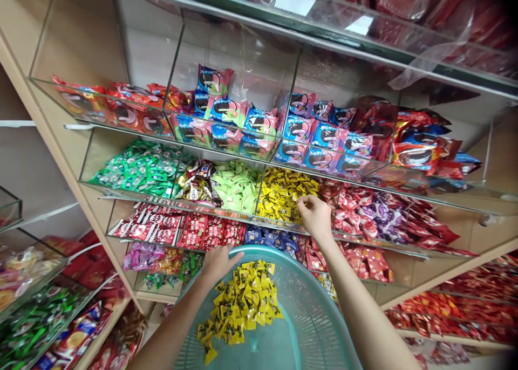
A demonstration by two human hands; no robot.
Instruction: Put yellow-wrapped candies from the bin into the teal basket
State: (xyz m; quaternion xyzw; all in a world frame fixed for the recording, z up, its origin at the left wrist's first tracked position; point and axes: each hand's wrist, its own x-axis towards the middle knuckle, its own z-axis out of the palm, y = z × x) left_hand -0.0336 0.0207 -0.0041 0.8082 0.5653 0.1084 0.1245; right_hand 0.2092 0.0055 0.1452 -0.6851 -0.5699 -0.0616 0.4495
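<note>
A teal plastic basket (319, 316) is below the shelves, with a pile of yellow-wrapped candies (246, 300) inside it. My left hand (216, 265) grips its far left rim, the thumb stretched along the edge and the other fingers partly hidden. Over the front edge of a shelf compartment, my right hand (315, 216) has its fingers curled together beside loose yellow candies (279, 192). Whatever those fingertips may hold is too small to make out.
Clear panels divide the shelves. Green candies (141, 168) and pale green candies (237, 186) lie left of the yellow ones, red and purple candies (380, 213) right. Packaged cookies (226, 111) fill the shelf above; red packets (149, 221) sit below. A glass shelf edge (364, 49) crosses overhead.
</note>
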